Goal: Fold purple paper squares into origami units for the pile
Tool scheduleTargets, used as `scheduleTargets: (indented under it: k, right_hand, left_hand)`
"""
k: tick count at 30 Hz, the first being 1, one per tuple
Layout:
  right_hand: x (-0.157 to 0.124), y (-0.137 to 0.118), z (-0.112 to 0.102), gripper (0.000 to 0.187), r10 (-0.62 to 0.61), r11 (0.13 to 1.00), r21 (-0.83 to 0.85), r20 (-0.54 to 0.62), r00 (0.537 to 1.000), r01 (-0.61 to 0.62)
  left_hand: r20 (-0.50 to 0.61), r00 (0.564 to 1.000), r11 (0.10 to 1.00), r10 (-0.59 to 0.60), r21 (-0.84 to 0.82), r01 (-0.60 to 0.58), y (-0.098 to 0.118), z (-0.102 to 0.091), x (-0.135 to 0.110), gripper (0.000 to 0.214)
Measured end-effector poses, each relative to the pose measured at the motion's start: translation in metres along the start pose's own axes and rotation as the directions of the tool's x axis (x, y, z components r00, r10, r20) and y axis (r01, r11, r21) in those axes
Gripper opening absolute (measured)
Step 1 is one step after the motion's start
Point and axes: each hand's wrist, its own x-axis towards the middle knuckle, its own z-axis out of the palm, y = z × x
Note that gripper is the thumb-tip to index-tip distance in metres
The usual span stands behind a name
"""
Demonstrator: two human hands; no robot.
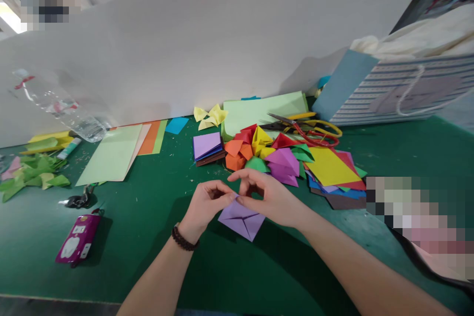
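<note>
A purple origami paper (242, 222), its corners folded toward the middle, is held just above the green tabletop. My left hand (209, 202), with a dark beaded bracelet at the wrist, pinches its upper edge between thumb and forefinger. On the same edge, my right hand (268, 197) also has thumb and fingers closed, close beside the left fingertips. The fingers partly hide the top of the paper. Just beyond the hands lie folded paper pieces in several colours, such as an orange one (238, 154) and a magenta one (284, 164).
Scissors (314, 128) rest behind the folded pieces. Coloured sheets (333, 168) are stacked to the right, purple squares (207, 147) at centre. A plastic bottle (62, 108) leans at left, near a magenta pouch (79, 239) and keys (79, 198). A striped paper bag (403, 84) stands back right.
</note>
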Motion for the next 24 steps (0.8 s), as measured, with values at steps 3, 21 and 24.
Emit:
scheduleTargets:
  k: [3, 21, 24]
  right_hand:
    - [0.0, 0.0009, -0.0002, 0.028, -0.005, 1.0, 0.004, 0.004, 1.0, 0.005]
    - [-0.0001, 0.0033, -0.0005, 0.03, 0.009, 1.0, 0.019, 0.008, 1.0, -0.009]
    - [0.0, 0.0033, -0.0001, 0.029, 0.007, 1.0, 0.024, 0.001, 1.0, -0.007]
  left_hand:
    - [0.002, 1.0, 1.0, 0.0, 0.015, 0.0, 0.0002, -0.0009, -0.0003, 0.016]
    - [-0.001, 1.0, 0.998, 0.008, 0.058, -0.008, 0.0012, -0.0009, 0.0002, 0.019]
    - [-0.003, 1.0, 0.998, 0.007, 0.056, -0.007, 0.0002, -0.0017, 0.0004, 0.018]
